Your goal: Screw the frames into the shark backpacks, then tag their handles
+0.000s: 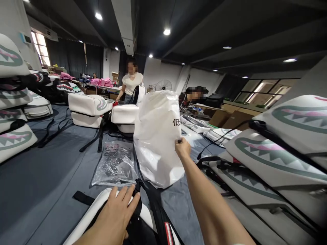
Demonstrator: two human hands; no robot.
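Note:
My left hand (116, 211) lies with fingers spread on a white and black backpack (146, 214) in front of me. That backpack shows its black straps and a red and white label. My right hand (183, 148) is closed at the right edge of a large white plastic bag (158, 139) printed with dark characters. A small dark spot shows at its fingertips; I cannot make out what it is. The white bag stands upright on the table, its contents hidden. Left of it lies a flat, clear plastic bag (114, 163).
Stacked white backpacks with shark-mouth prints rise at the right (270, 156) and the far left (15, 136). More white backpacks (88, 105) sit across the grey-covered table (58, 156), with loose black straps. One person (131, 81) stands opposite; another bends at the right rear.

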